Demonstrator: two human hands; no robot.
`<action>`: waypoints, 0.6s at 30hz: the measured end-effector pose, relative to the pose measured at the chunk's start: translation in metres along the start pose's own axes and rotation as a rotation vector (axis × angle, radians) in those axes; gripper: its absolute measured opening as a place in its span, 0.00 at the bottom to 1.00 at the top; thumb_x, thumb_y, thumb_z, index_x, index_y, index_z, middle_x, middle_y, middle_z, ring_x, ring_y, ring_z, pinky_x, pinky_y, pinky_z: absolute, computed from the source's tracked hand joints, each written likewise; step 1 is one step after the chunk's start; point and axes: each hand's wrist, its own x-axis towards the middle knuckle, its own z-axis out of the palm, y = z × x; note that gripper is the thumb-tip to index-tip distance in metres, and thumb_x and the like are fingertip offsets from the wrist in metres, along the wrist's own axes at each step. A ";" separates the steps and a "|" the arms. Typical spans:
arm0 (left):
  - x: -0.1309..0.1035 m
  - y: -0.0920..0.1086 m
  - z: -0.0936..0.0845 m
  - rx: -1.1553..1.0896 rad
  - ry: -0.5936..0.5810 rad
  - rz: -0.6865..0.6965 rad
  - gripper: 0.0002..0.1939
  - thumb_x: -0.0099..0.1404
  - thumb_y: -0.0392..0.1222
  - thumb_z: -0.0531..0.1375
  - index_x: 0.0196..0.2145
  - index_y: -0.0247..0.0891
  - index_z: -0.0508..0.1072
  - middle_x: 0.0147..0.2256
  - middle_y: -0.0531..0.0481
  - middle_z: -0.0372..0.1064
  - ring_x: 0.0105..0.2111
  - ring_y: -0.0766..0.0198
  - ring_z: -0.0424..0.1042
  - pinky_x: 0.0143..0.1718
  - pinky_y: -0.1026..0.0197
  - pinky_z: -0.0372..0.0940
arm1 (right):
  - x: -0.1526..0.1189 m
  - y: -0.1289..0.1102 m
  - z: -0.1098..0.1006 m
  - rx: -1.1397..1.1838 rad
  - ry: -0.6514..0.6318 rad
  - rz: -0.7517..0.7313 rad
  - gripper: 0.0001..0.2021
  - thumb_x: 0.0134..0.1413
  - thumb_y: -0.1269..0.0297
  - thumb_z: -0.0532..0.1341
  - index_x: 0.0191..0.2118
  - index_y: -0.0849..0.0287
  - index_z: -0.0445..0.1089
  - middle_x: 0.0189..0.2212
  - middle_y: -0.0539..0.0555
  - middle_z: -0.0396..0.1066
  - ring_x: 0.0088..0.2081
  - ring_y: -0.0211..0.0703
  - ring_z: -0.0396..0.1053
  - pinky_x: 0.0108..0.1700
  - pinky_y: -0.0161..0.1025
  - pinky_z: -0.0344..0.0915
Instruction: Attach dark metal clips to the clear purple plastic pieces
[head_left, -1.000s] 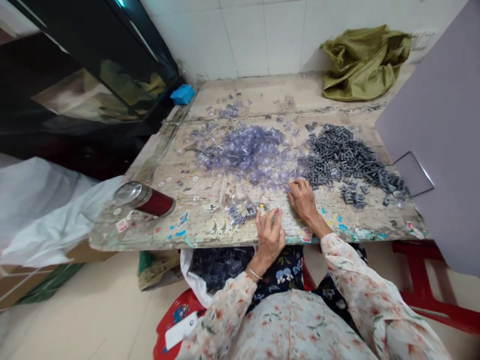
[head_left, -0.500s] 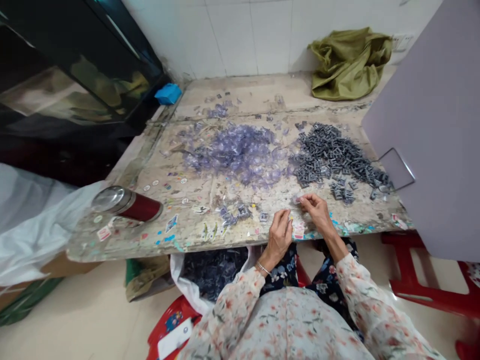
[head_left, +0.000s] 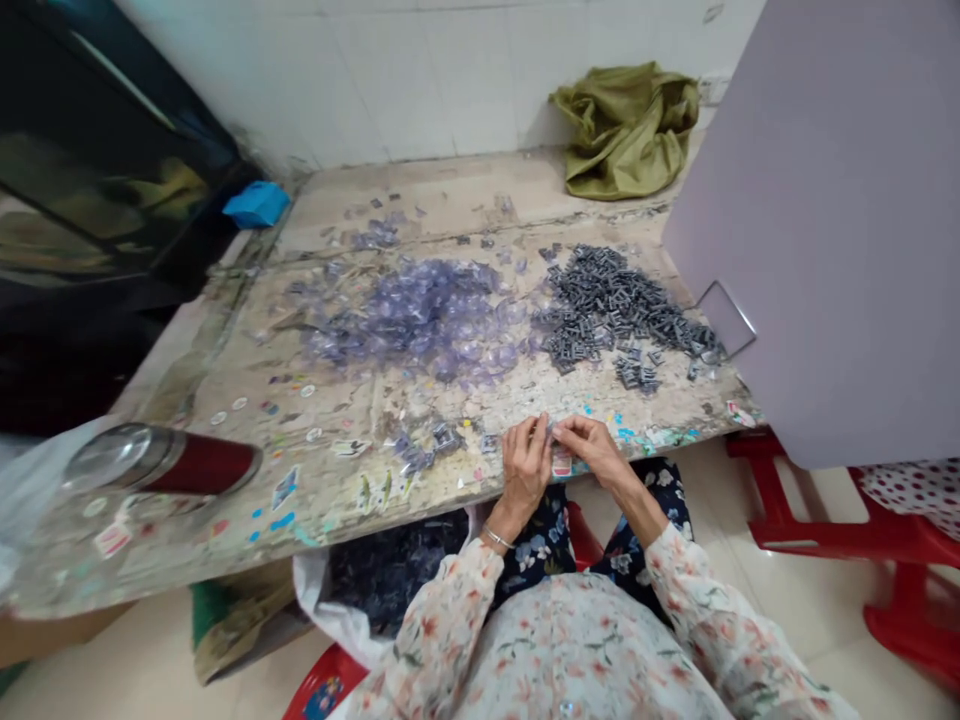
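Observation:
My left hand [head_left: 526, 462] and my right hand [head_left: 594, 448] meet fingertip to fingertip over the table's front edge. Between them a sliver of a small clear plastic piece [head_left: 552, 429] shows, pinched in my right fingers. My left fingers are curled and pressed together; what they hold is hidden. Left of my hands lies a little cluster of clear and dark pieces [head_left: 424, 447]. Farther back spreads a heap of clear purplish plastic pieces [head_left: 431, 310]. To its right is a pile of small dark grey plastic parts [head_left: 611, 300].
A red flask with a steel lid [head_left: 199, 462] lies at the table's left. An olive cloth [head_left: 630, 130] and a blue box [head_left: 257, 204] are at the back. A pale panel [head_left: 817, 240] bounds the right side. Beneath the table edge is a white sack [head_left: 311, 590] of dark parts.
My right hand has brought the clear piece leftward to my left hand; the fingertips now meet. The whole view has swung to the right, so the table's things appear farther left.

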 end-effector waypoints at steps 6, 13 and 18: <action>-0.001 0.001 0.001 -0.103 0.007 -0.088 0.24 0.72 0.38 0.50 0.64 0.35 0.58 0.46 0.37 0.70 0.46 0.53 0.69 0.48 0.50 0.64 | 0.000 0.005 0.004 0.020 0.096 -0.071 0.21 0.41 0.44 0.70 0.28 0.58 0.68 0.23 0.46 0.67 0.24 0.33 0.60 0.27 0.33 0.60; 0.002 0.001 -0.006 -0.230 0.007 -0.085 0.24 0.73 0.37 0.45 0.65 0.34 0.55 0.48 0.37 0.73 0.48 0.55 0.72 0.55 0.44 0.60 | -0.001 0.013 -0.006 0.180 -0.144 -0.030 0.18 0.48 0.47 0.68 0.35 0.56 0.67 0.28 0.48 0.71 0.26 0.33 0.64 0.32 0.32 0.63; -0.001 0.002 -0.010 -0.238 -0.023 0.056 0.26 0.71 0.34 0.46 0.66 0.33 0.52 0.50 0.35 0.72 0.49 0.55 0.73 0.59 0.41 0.57 | 0.002 0.003 -0.009 0.036 -0.249 -0.034 0.20 0.48 0.45 0.67 0.35 0.57 0.68 0.27 0.46 0.67 0.27 0.35 0.64 0.33 0.35 0.65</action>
